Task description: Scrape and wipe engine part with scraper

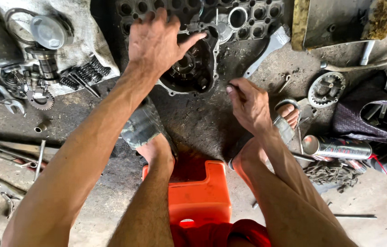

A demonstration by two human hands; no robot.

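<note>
My left hand (156, 41) reaches forward with fingers spread, resting on the rim of a dark metal engine case (192, 68) that lies on the oily floor; the thumb points into its round opening. My right hand (248, 105) hovers just right of the case, fingers pinched on a small thin metal part (231, 84), too small to name. The case sits against a black plastic crate (248, 16). I sit on an orange plastic stool (200, 192), with both sandalled feet either side of it.
A grey cloth (79, 50) at left carries a piston, springs, gears and a camshaft. Wrenches (5, 151) lie on the floor at left. At right are a spray can (337, 147), a round metal plate (326, 88), a dark tool bag (372, 116) and a rag.
</note>
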